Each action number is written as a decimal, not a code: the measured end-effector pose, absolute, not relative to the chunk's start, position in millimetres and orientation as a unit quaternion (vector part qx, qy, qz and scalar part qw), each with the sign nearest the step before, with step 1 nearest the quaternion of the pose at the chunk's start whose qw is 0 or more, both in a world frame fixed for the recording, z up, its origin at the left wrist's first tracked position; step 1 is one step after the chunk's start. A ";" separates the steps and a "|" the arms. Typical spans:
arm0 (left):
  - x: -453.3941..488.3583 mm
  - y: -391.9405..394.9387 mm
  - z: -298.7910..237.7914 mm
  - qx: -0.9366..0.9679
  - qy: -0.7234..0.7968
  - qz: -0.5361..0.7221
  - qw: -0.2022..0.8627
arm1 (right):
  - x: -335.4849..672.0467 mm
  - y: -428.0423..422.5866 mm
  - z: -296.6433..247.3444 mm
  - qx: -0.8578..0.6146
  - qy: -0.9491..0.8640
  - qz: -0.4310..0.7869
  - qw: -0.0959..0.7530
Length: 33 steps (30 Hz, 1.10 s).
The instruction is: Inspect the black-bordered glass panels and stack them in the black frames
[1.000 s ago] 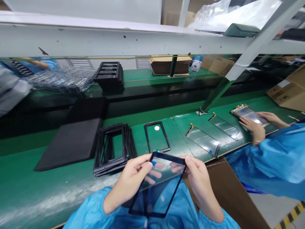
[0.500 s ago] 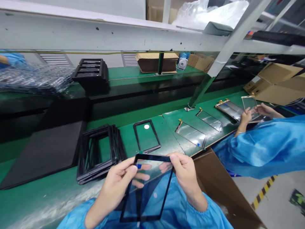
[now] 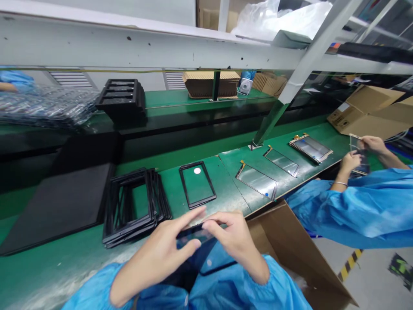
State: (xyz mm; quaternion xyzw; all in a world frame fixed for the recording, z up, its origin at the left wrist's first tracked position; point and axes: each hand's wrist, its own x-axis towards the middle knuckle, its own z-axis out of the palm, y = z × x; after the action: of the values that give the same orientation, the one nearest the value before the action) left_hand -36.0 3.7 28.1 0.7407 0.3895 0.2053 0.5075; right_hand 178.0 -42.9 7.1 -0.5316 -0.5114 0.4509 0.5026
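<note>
- The left hand (image 3: 161, 258) and the right hand (image 3: 234, 241) are in the lower middle of the frame, and together they hold a glass panel (image 3: 193, 235) with a black border.
- The panel is tilted almost flat, so mostly its upper edge and one dark lower corner show over the blue sleeves.
- The fingers of the left hand are closed on the upper left part of the panel. The thumb is under it and the index finger (image 3: 190, 214) lies stretched over the top.
- The fingers of the right hand are curled and pinch the upper right edge of the panel.
- Just above the hands, on the green table (image 3: 229, 189), lies a single black frame (image 3: 197, 184) with a white dot inside it.
- Left of this frame is a stack of black frames (image 3: 134, 206), and further left a black mat (image 3: 61, 204).
- To the right of centre, two clear panels (image 3: 257, 181) lie flat on the table.
- At the right edge, another person's hands (image 3: 350, 161) hold one small panel (image 3: 356, 148).
- A brown cardboard box (image 3: 290, 249) stands in the lower right, beside the right sleeve.
</note>
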 end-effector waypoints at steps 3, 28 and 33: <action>-32.7 4.0 27.2 0.704 0.388 0.166 0.571 | 191.9 -41.4 5.2 -0.543 -0.466 0.418 0.560; -31.3 34.0 37.0 0.874 0.322 0.191 0.310 | 210.5 -84.6 -11.4 -0.598 -0.335 0.431 0.587; -33.9 18.8 42.2 0.869 0.339 0.167 0.320 | 198.8 -82.2 -7.6 -0.604 -0.351 0.443 0.562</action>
State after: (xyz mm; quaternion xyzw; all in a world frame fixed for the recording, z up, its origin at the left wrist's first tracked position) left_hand -33.9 18.8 42.2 0.8688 0.3390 0.1668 0.3201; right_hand 198.8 -82.2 -7.6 -0.6041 -0.3511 0.4432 0.5615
